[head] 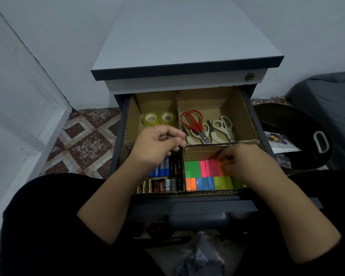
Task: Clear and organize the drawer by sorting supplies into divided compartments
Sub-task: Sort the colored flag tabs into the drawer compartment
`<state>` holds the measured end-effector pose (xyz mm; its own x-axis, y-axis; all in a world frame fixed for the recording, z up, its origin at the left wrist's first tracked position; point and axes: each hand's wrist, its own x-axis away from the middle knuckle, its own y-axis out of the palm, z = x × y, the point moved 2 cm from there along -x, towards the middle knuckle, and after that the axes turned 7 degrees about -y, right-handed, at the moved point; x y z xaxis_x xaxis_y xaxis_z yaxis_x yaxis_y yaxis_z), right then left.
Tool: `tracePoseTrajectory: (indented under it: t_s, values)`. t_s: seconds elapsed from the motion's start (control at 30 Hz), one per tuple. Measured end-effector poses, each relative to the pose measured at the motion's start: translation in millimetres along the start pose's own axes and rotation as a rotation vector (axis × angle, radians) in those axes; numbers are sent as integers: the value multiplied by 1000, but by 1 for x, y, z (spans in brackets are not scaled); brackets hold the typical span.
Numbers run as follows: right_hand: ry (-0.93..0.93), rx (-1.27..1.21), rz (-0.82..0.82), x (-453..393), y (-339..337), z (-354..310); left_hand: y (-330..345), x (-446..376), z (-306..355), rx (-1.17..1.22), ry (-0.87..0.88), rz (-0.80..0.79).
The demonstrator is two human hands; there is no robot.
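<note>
Head view shows the open drawer (253, 118) with cardboard compartments, and the left hand (157, 144) hides part of the batteries (163, 177) at 7 o'clock and one tape roll (151, 118) at 11 o'clock. This hand hovers there with fingers loosely curled, and I cannot tell if it holds anything. The right hand (241, 162) pinches an orange sticky note pad (221, 166) at 5 o'clock, covering some sticky notes (199, 176); scissors (195, 124) lie at 1 o'clock, apart from both hands.

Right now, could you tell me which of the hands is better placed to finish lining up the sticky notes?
Right hand: it already pinches an orange sticky note in that compartment; the left hand hovers over the batteries.
</note>
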<state>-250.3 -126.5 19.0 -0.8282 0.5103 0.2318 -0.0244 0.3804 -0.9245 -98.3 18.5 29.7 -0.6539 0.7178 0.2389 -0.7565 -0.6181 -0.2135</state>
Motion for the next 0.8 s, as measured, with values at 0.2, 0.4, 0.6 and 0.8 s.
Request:
tracePoseTrajectory:
  t_s: [0.2, 0.4, 0.6, 0.8]
  values:
    - [63, 78, 52, 2, -1, 3, 0, 1, 0, -6, 0, 1]
    - [68, 83, 29, 1, -1, 2, 1, 0, 0, -6, 4, 5]
    - [62, 74, 42, 1, 0, 1, 1, 0, 1, 3, 3, 3]
    - [125, 77, 101, 0, 5, 6, 1, 0, 1, 14, -4, 3]
